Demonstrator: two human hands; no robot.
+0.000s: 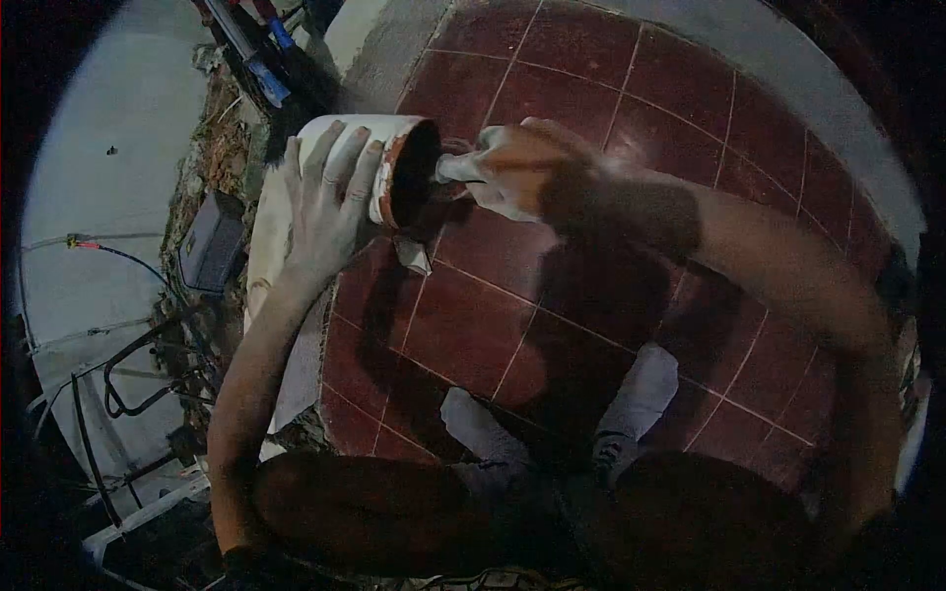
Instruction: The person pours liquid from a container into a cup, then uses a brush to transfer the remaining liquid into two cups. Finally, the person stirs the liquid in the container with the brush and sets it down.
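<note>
A white cylindrical tub (382, 126) lies tipped on its side, its dark mouth facing right and its rim stained reddish brown. My left hand (330, 197) is closed around the tub's near side, fingers spread over its wall. Just outside the mouth, my right hand (527, 172) is closed in a fist, thumb side toward the opening. A pale tip shows at its front, but what it grips is hard to make out. Below the rim, a small whitish scrap (414, 258) is visible. The tub's inside is too dark to read.
Dark red floor tiles (483, 305) with pale joints spread before me. My feet in white socks (639, 394) rest on them. To the left are a grey box (211, 241), rubble and black cables (128, 379). A blue-handled tool (264, 84) lies at the upper left.
</note>
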